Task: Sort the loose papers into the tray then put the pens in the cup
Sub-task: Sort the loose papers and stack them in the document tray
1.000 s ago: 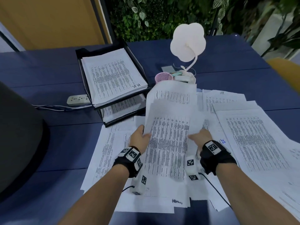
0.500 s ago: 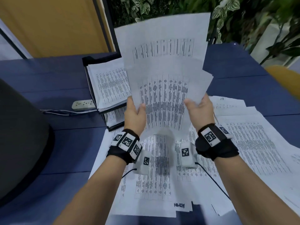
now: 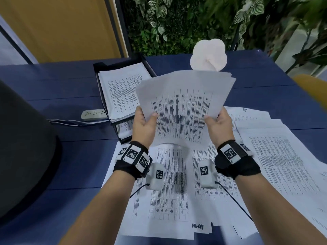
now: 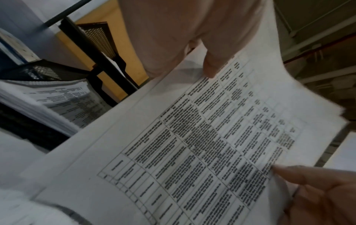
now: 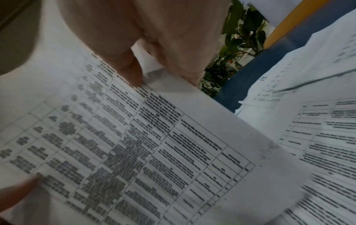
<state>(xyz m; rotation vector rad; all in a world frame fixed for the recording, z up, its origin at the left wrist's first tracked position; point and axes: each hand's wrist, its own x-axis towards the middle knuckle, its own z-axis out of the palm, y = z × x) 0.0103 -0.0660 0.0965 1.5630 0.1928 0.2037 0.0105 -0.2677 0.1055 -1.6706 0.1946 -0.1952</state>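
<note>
A sheaf of printed papers (image 3: pixel 184 106) is held up in the air between both hands, above the papers spread on the table. My left hand (image 3: pixel 145 121) grips its left edge, thumb on the front; my right hand (image 3: pixel 216 122) grips the right edge the same way. The left wrist view shows the sheaf (image 4: pixel 202 144) with my left thumb on it. In the right wrist view the sheaf (image 5: pixel 144 144) sits under my right thumb. The black two-tier tray (image 3: pixel 100 66) stands behind and left, stacked with sheets. Neither the cup nor any pens are visible.
Loose sheets (image 3: pixel 276 156) cover the blue table (image 3: pixel 62 85) in front and to the right. A white flower-shaped lamp (image 3: pixel 208 55) stands behind the sheaf. A power strip (image 3: pixel 93 114) lies left of the tray. A dark rounded object (image 3: pixel 23 147) fills the left edge.
The sheaf rose off the table into the air a second ago. Since half a second ago its fanned-out sheets have come together into a squarer stack and sit lower.
</note>
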